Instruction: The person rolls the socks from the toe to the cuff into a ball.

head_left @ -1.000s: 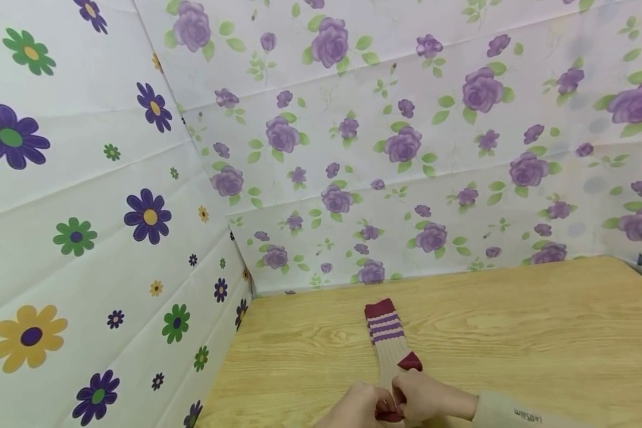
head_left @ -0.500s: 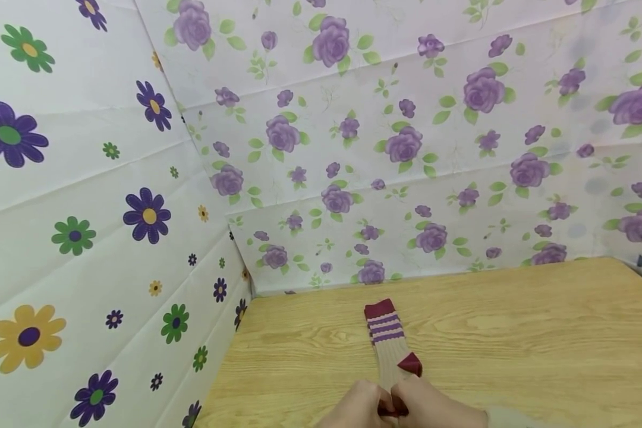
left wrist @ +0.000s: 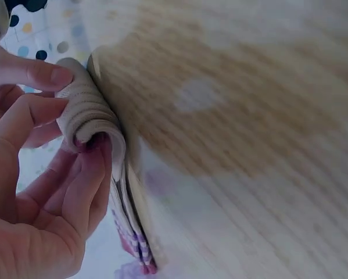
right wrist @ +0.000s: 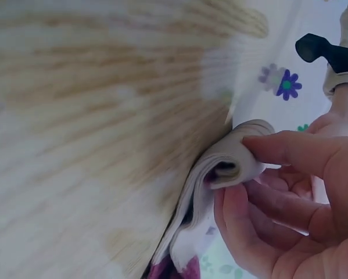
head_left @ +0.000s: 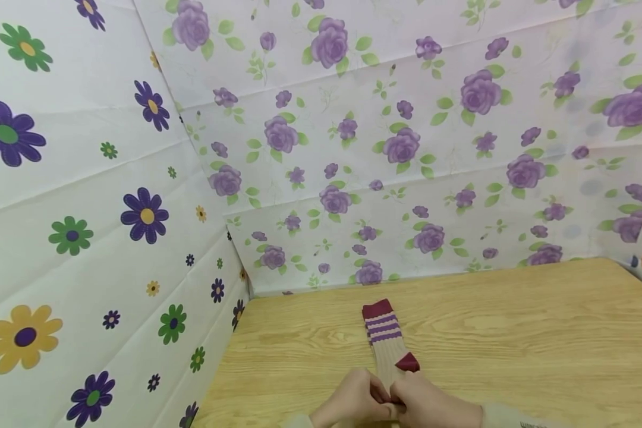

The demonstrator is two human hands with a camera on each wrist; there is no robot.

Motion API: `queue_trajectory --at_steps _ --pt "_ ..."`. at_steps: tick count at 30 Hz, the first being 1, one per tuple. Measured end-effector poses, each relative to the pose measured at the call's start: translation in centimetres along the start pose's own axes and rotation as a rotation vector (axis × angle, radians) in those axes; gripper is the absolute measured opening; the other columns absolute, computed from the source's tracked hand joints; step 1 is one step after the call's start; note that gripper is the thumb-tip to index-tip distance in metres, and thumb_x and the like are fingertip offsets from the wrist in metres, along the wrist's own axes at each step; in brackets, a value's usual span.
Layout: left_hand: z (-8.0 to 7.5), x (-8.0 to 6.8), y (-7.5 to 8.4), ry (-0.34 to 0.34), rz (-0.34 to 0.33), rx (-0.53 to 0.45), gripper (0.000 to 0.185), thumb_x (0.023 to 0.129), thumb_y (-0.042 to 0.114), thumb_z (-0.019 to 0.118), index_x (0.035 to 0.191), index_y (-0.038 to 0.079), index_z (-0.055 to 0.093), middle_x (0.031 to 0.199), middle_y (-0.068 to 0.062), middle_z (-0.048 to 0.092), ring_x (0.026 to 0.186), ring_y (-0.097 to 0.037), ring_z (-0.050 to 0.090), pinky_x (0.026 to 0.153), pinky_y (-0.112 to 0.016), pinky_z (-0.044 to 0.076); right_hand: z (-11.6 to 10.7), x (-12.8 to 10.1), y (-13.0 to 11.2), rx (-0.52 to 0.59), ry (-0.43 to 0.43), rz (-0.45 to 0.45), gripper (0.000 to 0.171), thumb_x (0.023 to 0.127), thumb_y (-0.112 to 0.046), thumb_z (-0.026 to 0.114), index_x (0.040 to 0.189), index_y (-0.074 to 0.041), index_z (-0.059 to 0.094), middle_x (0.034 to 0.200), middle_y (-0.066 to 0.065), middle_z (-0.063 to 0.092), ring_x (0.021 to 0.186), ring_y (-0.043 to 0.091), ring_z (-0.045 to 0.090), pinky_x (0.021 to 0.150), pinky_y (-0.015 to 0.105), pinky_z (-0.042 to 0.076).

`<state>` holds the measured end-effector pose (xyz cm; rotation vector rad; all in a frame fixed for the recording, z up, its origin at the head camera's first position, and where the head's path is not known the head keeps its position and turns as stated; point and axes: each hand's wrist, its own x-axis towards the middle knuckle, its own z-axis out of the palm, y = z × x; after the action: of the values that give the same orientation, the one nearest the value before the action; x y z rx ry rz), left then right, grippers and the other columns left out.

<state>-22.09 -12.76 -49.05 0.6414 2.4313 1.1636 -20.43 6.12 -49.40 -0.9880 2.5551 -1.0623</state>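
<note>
A stacked pair of beige socks (head_left: pixel 387 345) lies flat on the wooden table, with maroon cuffs, purple stripes and a maroon heel. Its near end is curled into a roll (left wrist: pixel 86 110), and both hands hold it. On that roll my left hand (head_left: pixel 355 397) curls its fingers and thumb from the left. My right hand (head_left: pixel 430 403) pinches the same roll from the right, the thumb on top and fingers below, as the right wrist view shows at the roll's open end (right wrist: pixel 235 160). In the head view the hands hide most of the rolled part.
The wooden table (head_left: pixel 492 333) reaches to a back wall covered in purple-rose sheeting (head_left: pixel 401 145). Close on the left stands another sheet wall with daisies (head_left: pixel 112 249). Light sleeves cover both wrists.
The maroon toe that showed between my hands is now tucked out of sight inside the beige roll. My fingers have shifted on it; the cuff end stays put.
</note>
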Motion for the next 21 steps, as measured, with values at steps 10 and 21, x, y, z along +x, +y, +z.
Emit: queue_trajectory --at_steps 10,21 --pt "-0.6 0.9 0.1 0.044 -0.070 -0.028 0.011 0.071 0.006 0.081 0.074 0.001 0.071 0.061 0.004 0.064 0.052 -0.001 0.051 0.047 -0.016 0.040 -0.6 0.9 0.8 -0.126 0.015 -0.140 0.023 0.084 -0.011 0.070 0.064 -0.011 0.058 0.055 -0.018 0.027 0.048 -0.006 0.024 0.044 0.013 0.019" --pt "-0.7 1.3 0.8 0.125 -0.125 -0.050 0.007 0.069 0.000 0.082 0.070 -0.001 0.075 0.067 -0.007 0.072 0.058 0.000 0.051 0.051 -0.014 0.039 -1.4 1.1 1.2 -0.065 -0.023 -0.014 0.013 0.079 -0.006 0.070 0.083 -0.011 0.058 0.066 -0.011 0.049 0.056 -0.003 0.039 0.050 0.016 0.035"
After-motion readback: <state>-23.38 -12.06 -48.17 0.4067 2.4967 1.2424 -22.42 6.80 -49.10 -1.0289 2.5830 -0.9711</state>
